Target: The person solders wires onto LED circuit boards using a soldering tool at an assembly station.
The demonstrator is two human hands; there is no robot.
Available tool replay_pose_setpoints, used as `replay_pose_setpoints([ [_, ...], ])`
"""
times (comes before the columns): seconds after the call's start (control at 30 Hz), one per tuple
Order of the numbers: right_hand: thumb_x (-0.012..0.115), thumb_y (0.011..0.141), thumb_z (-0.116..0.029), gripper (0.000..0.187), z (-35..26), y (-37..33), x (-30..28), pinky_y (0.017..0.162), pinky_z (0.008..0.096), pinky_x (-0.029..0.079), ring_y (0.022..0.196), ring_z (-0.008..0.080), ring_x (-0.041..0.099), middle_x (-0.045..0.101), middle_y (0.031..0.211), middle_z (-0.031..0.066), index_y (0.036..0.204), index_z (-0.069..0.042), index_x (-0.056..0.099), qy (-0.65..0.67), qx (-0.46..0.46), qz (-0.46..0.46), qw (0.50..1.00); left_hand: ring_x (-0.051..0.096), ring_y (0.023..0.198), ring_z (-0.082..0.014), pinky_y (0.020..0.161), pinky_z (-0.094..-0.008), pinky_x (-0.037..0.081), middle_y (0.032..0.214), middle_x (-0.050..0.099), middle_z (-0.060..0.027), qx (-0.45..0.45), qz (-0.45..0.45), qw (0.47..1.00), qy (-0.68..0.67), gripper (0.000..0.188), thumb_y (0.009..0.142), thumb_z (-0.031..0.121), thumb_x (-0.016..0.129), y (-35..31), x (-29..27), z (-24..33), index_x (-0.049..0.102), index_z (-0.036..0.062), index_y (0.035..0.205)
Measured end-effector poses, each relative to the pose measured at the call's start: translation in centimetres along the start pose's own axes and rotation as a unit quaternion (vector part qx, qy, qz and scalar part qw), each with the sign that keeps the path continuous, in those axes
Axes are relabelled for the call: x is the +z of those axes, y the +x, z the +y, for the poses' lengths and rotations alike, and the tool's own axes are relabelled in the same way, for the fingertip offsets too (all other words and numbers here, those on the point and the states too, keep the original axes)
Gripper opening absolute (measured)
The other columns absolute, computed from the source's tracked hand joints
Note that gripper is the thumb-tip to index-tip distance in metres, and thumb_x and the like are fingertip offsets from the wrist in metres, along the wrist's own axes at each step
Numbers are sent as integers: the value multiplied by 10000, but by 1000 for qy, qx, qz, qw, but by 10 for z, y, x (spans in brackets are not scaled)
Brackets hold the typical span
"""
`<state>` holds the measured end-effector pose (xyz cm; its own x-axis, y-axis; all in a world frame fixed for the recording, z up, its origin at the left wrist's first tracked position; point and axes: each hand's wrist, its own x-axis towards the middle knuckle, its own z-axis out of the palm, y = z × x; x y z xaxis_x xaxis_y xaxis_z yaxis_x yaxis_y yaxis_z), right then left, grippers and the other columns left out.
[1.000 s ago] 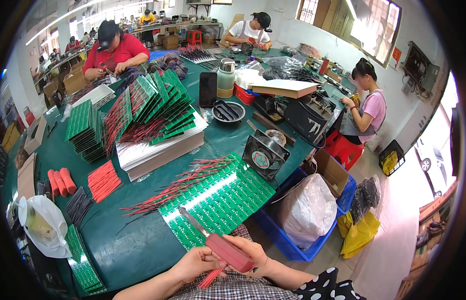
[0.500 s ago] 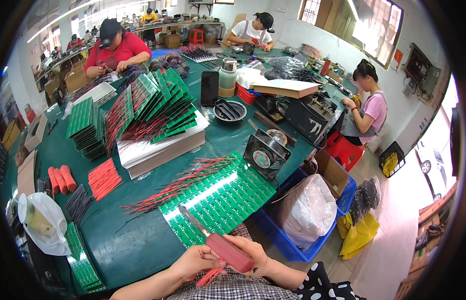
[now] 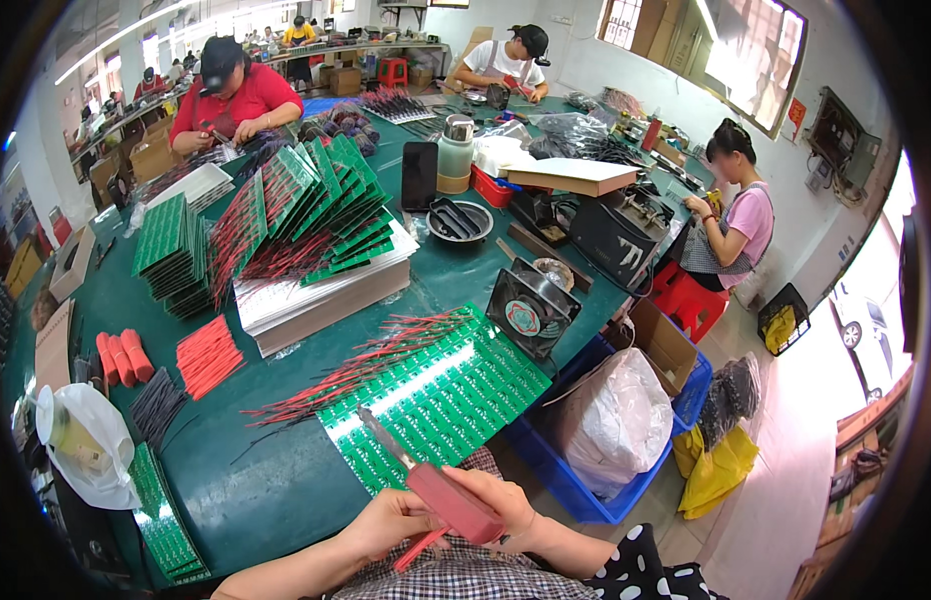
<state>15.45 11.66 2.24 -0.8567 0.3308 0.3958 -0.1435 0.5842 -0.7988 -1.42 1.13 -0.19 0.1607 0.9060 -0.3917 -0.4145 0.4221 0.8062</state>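
Small change only: my right hand point(image 3: 501, 497) has shifted the red-handled tool point(image 3: 454, 503) slightly, and my left hand point(image 3: 391, 520) has turned in a bit, so the loose red wires point(image 3: 423, 549) sit more bunched than half a second ago. Means work is still at the bundle; the green circuit board point(image 3: 451, 405) and its wire row point(image 3: 351, 378) look unchanged. Grip: right hand is wrapped round the tool's handle, dark blade-like end pointing up and left over the board. Left hand is pinching the loose wires, just below the handle, above my checked apron point(image 3: 456, 578). Fan point(image 3: 531, 308) stands at the board's far right corner.

Hard to see: left fingertips are partly behind the handle, upper wire ends too, so can't count wires. Right palm hidden. Can't tell if the blade touches the board or hovers. Forearms cut off at lower edge.
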Motion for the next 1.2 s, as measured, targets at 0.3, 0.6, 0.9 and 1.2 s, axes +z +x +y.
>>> replay_pose_setpoints([
  [0.3,753,704,-160,787,2,1,-4,860,344,454,1040,299,563,522,1190,172,1356,-16,337,28,-4,31,999,664,772,-201,682,-278,549,934,666,-133,-29,-25,998,-56,203,883,84,579,0,0,5,622,-39,1039],
  [0.6,771,678,-211,812,2,-1,-8,760,350,502,948,305,601,567,1106,162,1347,-24,349,-58,-48,2,997,666,761,-206,706,-297,551,907,667,-145,20,-22,999,-24,198,862,67,602,5,-2,-6,623,-52,1019],
  [0.9,675,775,2,696,2,-1,4,780,260,486,943,120,588,592,1099,114,1366,17,308,157,78,41,984,661,734,-177,678,-267,545,879,664,-132,-28,-57,996,55,220,891,113,578,-1,0,20,618,-73,1003],
  [1.2,669,773,17,715,-4,5,7,757,221,473,912,90,564,585,1084,89,1378,-1,289,171,93,61,979,663,741,-177,682,-280,552,879,662,-138,-47,-110,992,36,224,904,111,555,-7,0,31,594,-77,1021],
])
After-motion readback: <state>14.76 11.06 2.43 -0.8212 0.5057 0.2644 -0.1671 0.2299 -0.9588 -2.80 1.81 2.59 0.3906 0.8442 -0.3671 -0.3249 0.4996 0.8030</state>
